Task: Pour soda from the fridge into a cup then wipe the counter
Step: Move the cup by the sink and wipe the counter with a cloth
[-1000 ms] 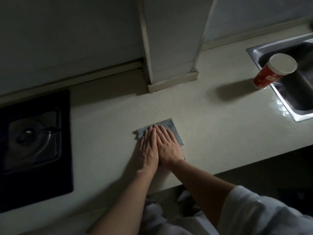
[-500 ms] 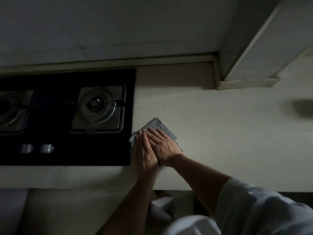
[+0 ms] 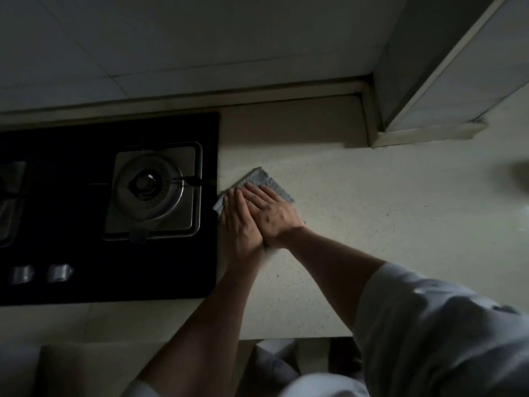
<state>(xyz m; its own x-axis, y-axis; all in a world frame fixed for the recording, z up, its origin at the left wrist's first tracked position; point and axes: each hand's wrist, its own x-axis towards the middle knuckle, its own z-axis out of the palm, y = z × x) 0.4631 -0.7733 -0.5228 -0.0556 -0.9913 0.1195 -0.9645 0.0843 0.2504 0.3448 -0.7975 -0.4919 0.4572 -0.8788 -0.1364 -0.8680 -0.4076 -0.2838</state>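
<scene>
A grey-blue cloth (image 3: pixel 262 179) lies flat on the pale counter (image 3: pixel 372 213), right beside the black hob's right edge. My left hand (image 3: pixel 239 224) and my right hand (image 3: pixel 272 212) press down on the cloth side by side, fingers straight and together, the right partly over the left. Only the cloth's far corner and its left edge show past the fingers. The cup and the soda are out of view; a dark shadow (image 3: pixel 515 179) falls at the right edge of the counter.
A black gas hob (image 3: pixel 71 267) with a steel burner (image 3: pixel 151 187) and two knobs (image 3: pixel 40 273) fills the left. A tiled wall and a boxed column (image 3: pixel 446 81) rise behind the counter. The counter's front edge runs below my forearms.
Both hands have slid the cloth leftward along the counter to the hob's edge. The view has swung left, so the sink and the red cup have left the frame.
</scene>
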